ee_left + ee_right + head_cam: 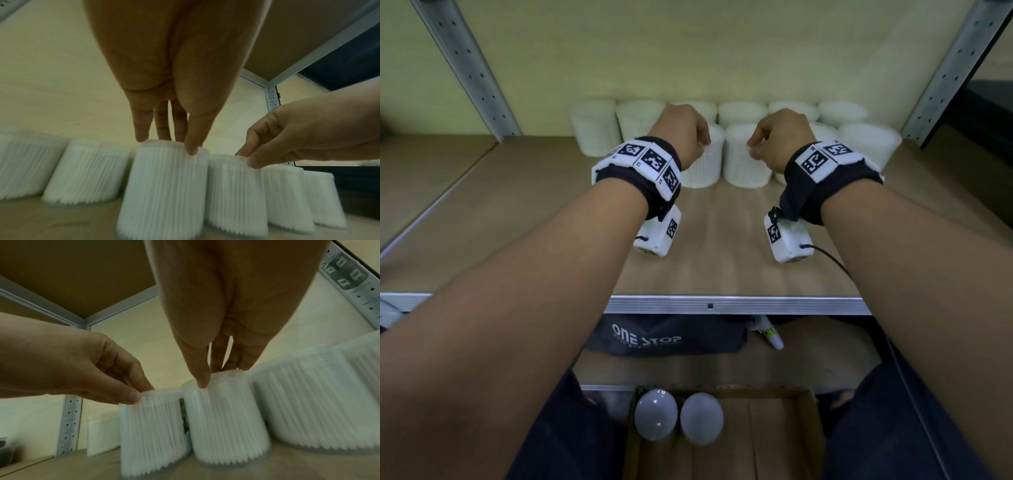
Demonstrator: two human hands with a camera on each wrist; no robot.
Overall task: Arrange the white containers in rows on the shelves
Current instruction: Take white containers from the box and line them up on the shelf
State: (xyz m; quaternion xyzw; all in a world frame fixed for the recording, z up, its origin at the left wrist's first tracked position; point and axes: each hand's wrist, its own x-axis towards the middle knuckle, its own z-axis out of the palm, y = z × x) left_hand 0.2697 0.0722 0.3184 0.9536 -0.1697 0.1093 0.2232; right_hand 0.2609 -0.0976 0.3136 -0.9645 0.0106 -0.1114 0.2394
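Spanning the whole view, a metal-framed shelf (722, 240) with a brown board carries the white containers (743, 113): a back row of six hard against the rear wall, a shorter front row touching it. Packed that tight, they likely brace each other and leave the front of the board free for more. Below, a cardboard box (784, 445) holds two pale rounded items, purpose unclear. Left front container (162, 186) and right front container (226, 418) stand upright, side by side, nearly touching. Left hand (681, 133) pinches the rim of the first from above, thumb in front, fingers behind; right hand (779, 137) grips its neighbour the same way. Top pinches probably suit nudging each one square into line without disturbing those alongside. Front row looks unfinished on the left.
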